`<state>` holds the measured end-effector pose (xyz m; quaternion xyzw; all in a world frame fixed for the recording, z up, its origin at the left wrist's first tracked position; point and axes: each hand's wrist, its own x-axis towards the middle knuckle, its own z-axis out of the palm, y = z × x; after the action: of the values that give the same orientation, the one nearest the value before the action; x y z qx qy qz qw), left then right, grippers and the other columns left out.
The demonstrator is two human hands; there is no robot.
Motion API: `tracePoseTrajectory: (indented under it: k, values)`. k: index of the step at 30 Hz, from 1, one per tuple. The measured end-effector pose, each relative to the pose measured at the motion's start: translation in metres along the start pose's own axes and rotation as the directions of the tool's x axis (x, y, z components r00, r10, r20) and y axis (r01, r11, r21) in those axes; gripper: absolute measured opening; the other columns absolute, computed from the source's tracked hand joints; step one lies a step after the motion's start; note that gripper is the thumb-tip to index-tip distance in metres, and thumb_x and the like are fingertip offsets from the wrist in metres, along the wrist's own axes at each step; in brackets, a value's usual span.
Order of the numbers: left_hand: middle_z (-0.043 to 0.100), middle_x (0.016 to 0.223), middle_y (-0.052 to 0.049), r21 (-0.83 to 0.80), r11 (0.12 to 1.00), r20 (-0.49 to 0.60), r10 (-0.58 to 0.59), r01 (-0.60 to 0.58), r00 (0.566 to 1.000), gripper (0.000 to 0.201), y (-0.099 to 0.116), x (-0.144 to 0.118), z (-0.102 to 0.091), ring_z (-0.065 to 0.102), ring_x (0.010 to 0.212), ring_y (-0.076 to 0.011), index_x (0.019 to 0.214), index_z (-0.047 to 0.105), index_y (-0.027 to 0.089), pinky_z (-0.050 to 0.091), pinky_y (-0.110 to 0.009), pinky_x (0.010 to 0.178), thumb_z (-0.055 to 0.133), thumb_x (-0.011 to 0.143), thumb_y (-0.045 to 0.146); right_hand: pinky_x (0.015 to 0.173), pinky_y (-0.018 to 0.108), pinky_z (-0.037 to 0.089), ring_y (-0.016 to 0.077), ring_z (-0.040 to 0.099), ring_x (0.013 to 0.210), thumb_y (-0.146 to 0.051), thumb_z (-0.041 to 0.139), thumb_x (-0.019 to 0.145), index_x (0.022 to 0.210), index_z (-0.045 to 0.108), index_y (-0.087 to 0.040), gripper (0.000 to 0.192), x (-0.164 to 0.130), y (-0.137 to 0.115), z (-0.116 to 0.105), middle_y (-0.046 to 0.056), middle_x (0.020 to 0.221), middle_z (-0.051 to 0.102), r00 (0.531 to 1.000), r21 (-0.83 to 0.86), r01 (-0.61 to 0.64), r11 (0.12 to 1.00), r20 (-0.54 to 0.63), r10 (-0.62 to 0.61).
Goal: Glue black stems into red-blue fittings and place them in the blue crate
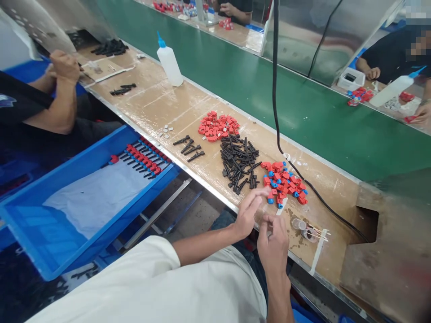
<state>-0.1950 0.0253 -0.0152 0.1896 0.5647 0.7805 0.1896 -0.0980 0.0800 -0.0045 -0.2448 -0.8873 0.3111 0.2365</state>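
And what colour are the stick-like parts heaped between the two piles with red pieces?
The heaped stick-like parts are black; the head view shows them best.

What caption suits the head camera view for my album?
Left hand and right hand at the edge of a bench, near black sticks and red-and-blue pieces, with a blue bin alongside.

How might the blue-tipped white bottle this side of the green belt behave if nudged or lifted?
The bottle would probably tip if pushed high up, being taller than wide. Its walls look like plastic, so they may give slightly when squeezed. Its weight is hard to judge, since the fill level isn't clear.
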Motion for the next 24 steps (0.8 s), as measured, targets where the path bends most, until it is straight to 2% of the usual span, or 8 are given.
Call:
tracePoseTrajectory:
  k: [3, 6, 11, 12, 14, 17, 21, 24]
  values:
    - [0.071, 0.107, -0.010, 0.113, 0.992, 0.013, -0.054, 0.052, 0.998, 0.029, 0.005, -0.028, -0.018, 0.066, 0.107, -0.0228, 0.103, 0.066, 0.018, 0.050, -0.038, 0.099, 0.050, 0.097, 0.042, 0.063, 0.027, 0.048, 0.0145, 0.058, 0.072, -0.018, 0.047, 0.097, 0.090, 0.058, -0.021, 0.013, -0.021, -0.008, -0.004, 0.002, 0.083, 0.060, 0.997, 0.131, 0.059, 0.990, 0.044, -0.065]
    - [0.069, 0.100, -0.009, 0.238, 0.971, 0.032, -0.013, 0.005, 0.999, 0.028, 0.009, -0.026, -0.036, 0.066, 0.097, -0.0214, 0.100, 0.067, 0.017, 0.053, -0.035, 0.089, 0.055, 0.095, 0.042, 0.062, 0.025, 0.049, 0.0130, 0.059, 0.071, -0.014, 0.048, 0.096, 0.093, 0.060, -0.021, 0.013, -0.034, -0.011, -0.006, 0.002, 0.082, 0.061, 0.987, 0.202, 0.125, 0.971, 0.072, -0.142]
    - [0.069, 0.095, -0.006, 0.467, 0.882, -0.183, 0.166, -0.063, 0.969, 0.019, 0.031, 0.034, -0.079, 0.064, 0.087, -0.0167, 0.098, 0.066, 0.018, 0.052, -0.030, 0.082, 0.054, 0.092, 0.032, 0.064, 0.024, 0.052, 0.0132, 0.061, 0.076, -0.011, 0.051, 0.095, 0.099, 0.062, -0.021, 0.015, -0.046, -0.008, -0.010, 0.003, 0.085, 0.062, 0.968, 0.247, 0.209, 0.946, 0.087, -0.237]
    - [0.069, 0.095, -0.005, 0.550, 0.833, -0.160, 0.179, -0.063, 0.971, 0.016, 0.036, 0.049, -0.086, 0.064, 0.086, -0.0161, 0.097, 0.067, 0.018, 0.052, -0.029, 0.080, 0.055, 0.091, 0.028, 0.062, 0.023, 0.052, 0.0130, 0.061, 0.074, -0.011, 0.051, 0.094, 0.099, 0.062, -0.021, 0.015, -0.048, -0.007, -0.010, 0.004, 0.085, 0.062, 0.967, 0.243, 0.215, 0.946, 0.081, -0.240]
    - [0.069, 0.092, -0.004, 0.726, 0.679, 0.035, 0.119, -0.107, 0.992, 0.013, 0.045, 0.074, -0.092, 0.063, 0.082, -0.0155, 0.092, 0.070, 0.019, 0.051, -0.028, 0.078, 0.058, 0.087, 0.022, 0.060, 0.023, 0.051, 0.0124, 0.061, 0.072, -0.012, 0.051, 0.095, 0.099, 0.062, -0.021, 0.015, -0.051, -0.006, -0.008, 0.003, 0.084, 0.062, 0.966, 0.241, 0.221, 0.945, 0.083, -0.246]
    - [0.071, 0.094, -0.004, 0.880, 0.411, 0.296, -0.079, -0.240, 0.952, 0.013, 0.051, 0.100, -0.081, 0.066, 0.088, -0.0178, 0.091, 0.072, 0.021, 0.050, -0.029, 0.082, 0.060, 0.089, 0.024, 0.059, 0.021, 0.051, 0.0116, 0.061, 0.069, -0.011, 0.049, 0.095, 0.099, 0.062, -0.022, 0.017, -0.055, -0.008, -0.003, 0.002, 0.082, 0.061, 0.957, 0.256, 0.234, 0.938, 0.108, -0.268]
    - [0.073, 0.102, -0.012, 0.934, 0.152, 0.353, -0.276, -0.322, 0.894, 0.033, 0.044, 0.116, -0.049, 0.069, 0.099, -0.0281, 0.103, 0.069, 0.017, 0.052, -0.035, 0.084, 0.060, 0.091, 0.047, 0.058, 0.020, 0.049, 0.0108, 0.060, 0.067, -0.010, 0.048, 0.095, 0.098, 0.062, -0.021, 0.018, -0.060, -0.013, 0.002, 0.002, 0.081, 0.059, 0.959, 0.263, 0.218, 0.940, 0.123, -0.257]
    - [0.072, 0.101, -0.019, 0.929, 0.038, 0.355, -0.364, -0.367, 0.861, 0.054, 0.033, 0.119, -0.032, 0.069, 0.102, -0.0353, 0.115, 0.065, 0.011, 0.053, -0.041, 0.085, 0.064, 0.086, 0.057, 0.057, 0.019, 0.048, 0.0100, 0.059, 0.066, -0.010, 0.046, 0.096, 0.098, 0.062, -0.020, 0.019, -0.065, -0.014, 0.002, 0.001, 0.081, 0.058, 0.963, 0.275, 0.188, 0.943, 0.136, -0.232]
